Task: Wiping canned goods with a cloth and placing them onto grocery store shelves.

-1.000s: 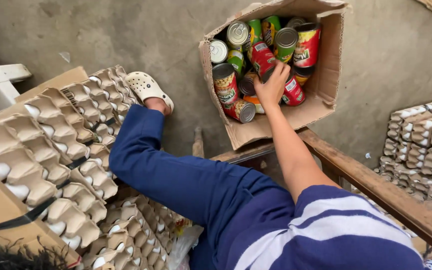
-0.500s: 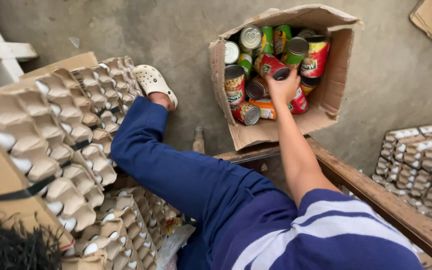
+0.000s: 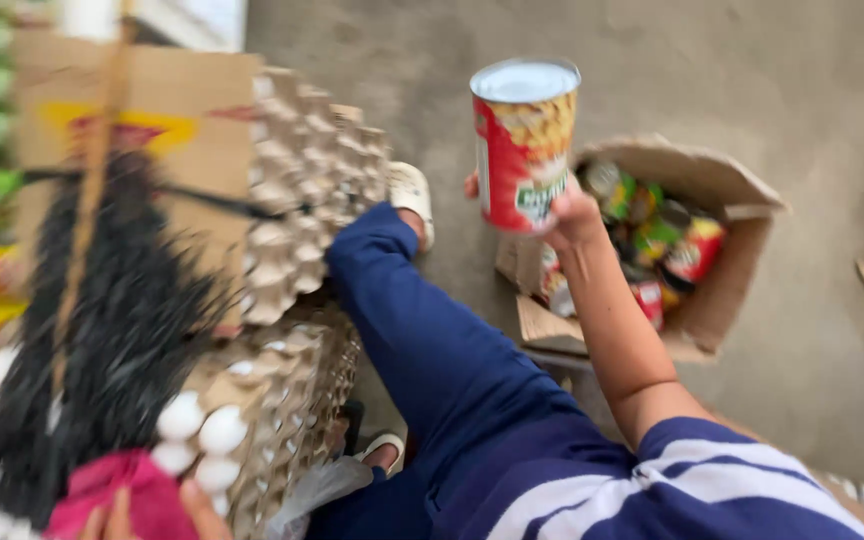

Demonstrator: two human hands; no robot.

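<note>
**A:** How much of the work with the cans shows as done?

**B:** One can is out of the cardboard box. It is red and yellow with a pale lid, and it is held upright, high over the concrete floor and left of the box. The other cans are still inside, a jumble of red, green and yellow. I can't count them through the blur. By my reading only a small part is done, and most of the cans are still in the box.

**A:** And the right hand?

**B:** The right hand is closed round the lower part of the can from behind, with the fingers wrapped tight against its side. The arm runs up from the striped sleeve at the near right.

**A:** The left hand?

**B:** Only some fingertips show at the near left edge, beside a pink cloth. I can't tell whether they are spread or gripping, or even be sure whose they are.

**A:** What else lies around?

**B:** A leg in blue trousers stretches away to a pale sandal on the floor. To its left stand stacked egg trays, and a few white eggs sit in the nearer ones. A dark, bristly mass hangs in front of them, too blurred to name. The box sits open on the floor to the right, well below the raised can.
</note>
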